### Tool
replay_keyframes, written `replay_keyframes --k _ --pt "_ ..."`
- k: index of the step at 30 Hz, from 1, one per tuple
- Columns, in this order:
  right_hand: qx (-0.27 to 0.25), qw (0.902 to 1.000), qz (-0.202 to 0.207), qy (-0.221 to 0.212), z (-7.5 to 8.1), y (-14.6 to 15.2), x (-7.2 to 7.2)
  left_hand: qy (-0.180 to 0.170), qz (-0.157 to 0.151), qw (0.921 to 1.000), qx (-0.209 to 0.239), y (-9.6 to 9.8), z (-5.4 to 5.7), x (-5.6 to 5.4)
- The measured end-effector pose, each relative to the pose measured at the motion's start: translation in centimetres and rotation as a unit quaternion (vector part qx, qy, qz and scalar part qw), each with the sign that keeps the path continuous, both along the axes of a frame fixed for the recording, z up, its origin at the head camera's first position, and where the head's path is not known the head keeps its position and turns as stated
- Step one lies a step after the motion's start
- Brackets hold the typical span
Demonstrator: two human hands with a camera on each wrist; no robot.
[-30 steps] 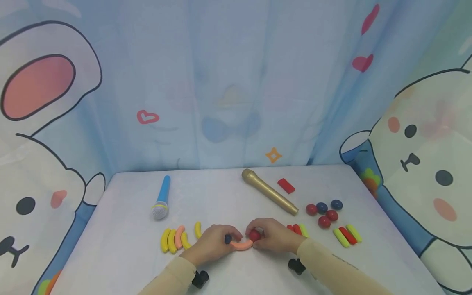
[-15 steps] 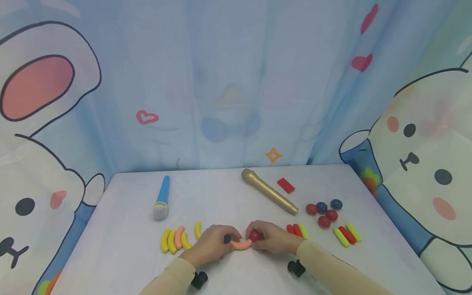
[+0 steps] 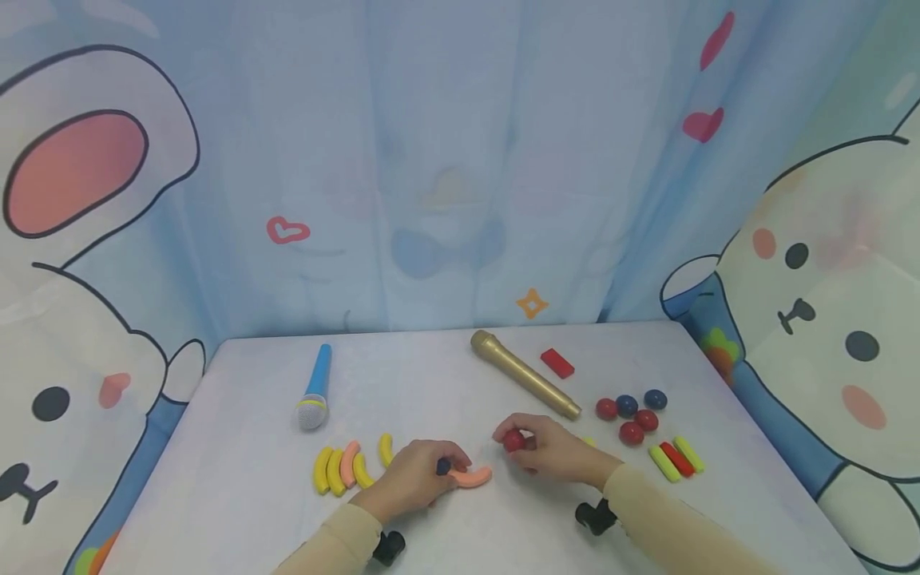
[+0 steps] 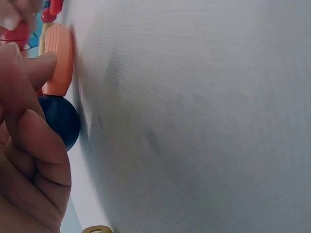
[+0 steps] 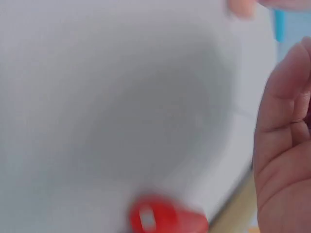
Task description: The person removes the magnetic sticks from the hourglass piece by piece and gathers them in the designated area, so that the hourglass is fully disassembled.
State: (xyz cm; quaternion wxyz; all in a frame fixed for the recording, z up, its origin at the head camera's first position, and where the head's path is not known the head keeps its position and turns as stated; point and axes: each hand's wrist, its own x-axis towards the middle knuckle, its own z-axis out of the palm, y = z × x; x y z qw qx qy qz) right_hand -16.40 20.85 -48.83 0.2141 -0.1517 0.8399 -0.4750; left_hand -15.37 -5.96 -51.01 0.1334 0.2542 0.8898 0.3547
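My left hand (image 3: 417,477) pinches a dark blue ball (image 4: 62,119), which sits against one end of a salmon-pink curved piece (image 3: 472,479) on the table. In the left wrist view, a fingertip also touches the side of this pink piece; whether ball and piece are joined I cannot tell. Up and to the right, my right hand (image 3: 557,454) holds a red ball (image 3: 513,441) between thumb and fingers, apart from the pink piece's free end. The right wrist view shows that hand only in part at its edge, and the ball is mostly hidden there.
Yellow and pink curved pieces (image 3: 335,469) lie left of my left hand. Red and blue balls (image 3: 632,433) and short red and yellow-green sticks (image 3: 678,459) lie to the right. Farther back are a blue toy microphone (image 3: 317,387), a gold microphone (image 3: 525,373) and a red block (image 3: 557,362).
My right hand has moved up and to the right with the red ball, away from the pink curved piece's end. My left hand has stayed nearly still.
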Motion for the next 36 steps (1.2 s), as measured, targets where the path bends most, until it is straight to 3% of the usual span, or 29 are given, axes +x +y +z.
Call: replay_keyframes --k 5,11,15,20,24,36 --pt "-0.017 0.9968 -0.076 0.017 1.9 4.2 0.1 -0.025 0.008 0.9996 0.012 0.0 -0.1 0.0" --pt "0.037 0.9851 -0.15 0.075 3.0 11.7 0.8 -0.037 0.012 0.9991 0.02 0.1 0.0 0.1" --pt "0.081 0.9731 -0.195 0.093 2.4 17.9 1.1 -0.037 0.012 0.9989 0.025 0.1 -0.1 0.0" --pt "0.13 0.9601 -0.239 0.066 0.7 23.5 1.1 -0.047 0.011 0.998 0.042 -0.1 -0.2 -0.2" --pt "0.141 0.9577 -0.248 0.042 -0.6 25.4 0.9 -0.065 0.02 0.9965 0.048 -0.5 -0.2 -0.3" --pt "0.185 0.9575 -0.221 0.011 -2.3 26.2 -0.4 -0.031 0.047 0.9984 0.01 -1.0 -0.5 -0.7"
